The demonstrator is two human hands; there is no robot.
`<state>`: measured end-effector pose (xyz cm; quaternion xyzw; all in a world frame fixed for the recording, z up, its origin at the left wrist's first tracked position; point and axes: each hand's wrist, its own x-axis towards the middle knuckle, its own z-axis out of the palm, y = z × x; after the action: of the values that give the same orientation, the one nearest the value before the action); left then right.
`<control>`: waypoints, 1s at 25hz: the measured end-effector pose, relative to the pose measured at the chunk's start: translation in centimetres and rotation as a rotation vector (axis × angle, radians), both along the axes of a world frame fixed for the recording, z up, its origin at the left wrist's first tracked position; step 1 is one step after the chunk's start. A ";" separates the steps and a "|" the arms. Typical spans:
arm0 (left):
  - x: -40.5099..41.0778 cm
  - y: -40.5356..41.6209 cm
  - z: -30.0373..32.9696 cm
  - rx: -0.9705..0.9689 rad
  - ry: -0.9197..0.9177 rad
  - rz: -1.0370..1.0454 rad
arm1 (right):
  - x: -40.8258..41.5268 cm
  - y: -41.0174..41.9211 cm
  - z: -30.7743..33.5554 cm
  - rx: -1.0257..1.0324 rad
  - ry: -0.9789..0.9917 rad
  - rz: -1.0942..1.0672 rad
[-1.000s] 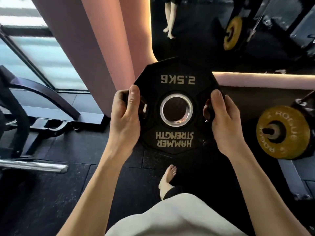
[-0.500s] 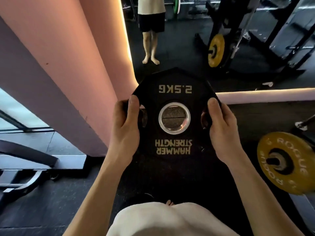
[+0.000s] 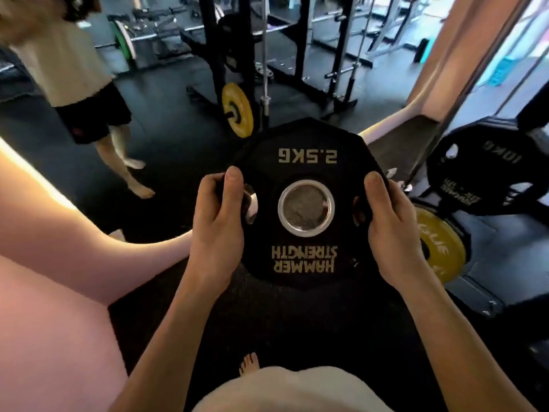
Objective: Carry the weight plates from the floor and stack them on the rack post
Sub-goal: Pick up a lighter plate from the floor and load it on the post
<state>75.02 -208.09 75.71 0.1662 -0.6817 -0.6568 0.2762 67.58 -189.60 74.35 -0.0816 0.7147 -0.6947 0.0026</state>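
Observation:
I hold a black 2.5 kg Hammer Strength plate (image 3: 306, 257) flat in front of me, its lettering upside down to me. My left hand (image 3: 215, 230) grips its left edge with the thumb on top by the grip hole. Gripping the right edge the same way is my right hand (image 3: 392, 230). A yellow plate (image 3: 439, 248) sits on a low rack post just right of my right hand. Above it a black 10 kg plate (image 3: 487, 173) hangs on the rack at the right.
A pink wall base (image 3: 44, 278) fills the lower left. A mirror ahead reflects a standing person (image 3: 89, 93), a black rack (image 3: 214, 55) and a yellow plate (image 3: 237, 114). Black rubber floor (image 3: 282, 322) lies underfoot. My bare foot (image 3: 249, 364) shows below the plate.
My view has swung up and to the right with the plate still held in both hands. The rack's 10 kg plate has come into view and the yellow plate is now close to my right hand.

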 end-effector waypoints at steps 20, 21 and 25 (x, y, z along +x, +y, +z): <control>-35.7 19.6 13.2 0.030 0.364 -0.768 | -19.4 19.0 13.9 0.016 0.356 -0.766; -37.1 20.9 14.6 0.036 0.394 -0.778 | -20.5 20.1 15.5 0.020 0.389 -0.777; -40.9 24.7 20.3 0.069 0.536 -0.789 | -24.3 23.8 21.2 0.040 0.529 -0.801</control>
<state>34.09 -183.40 95.99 -0.2715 -0.5754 -0.7534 0.1663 43.28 -165.80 95.59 0.0263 0.6793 -0.5824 -0.4456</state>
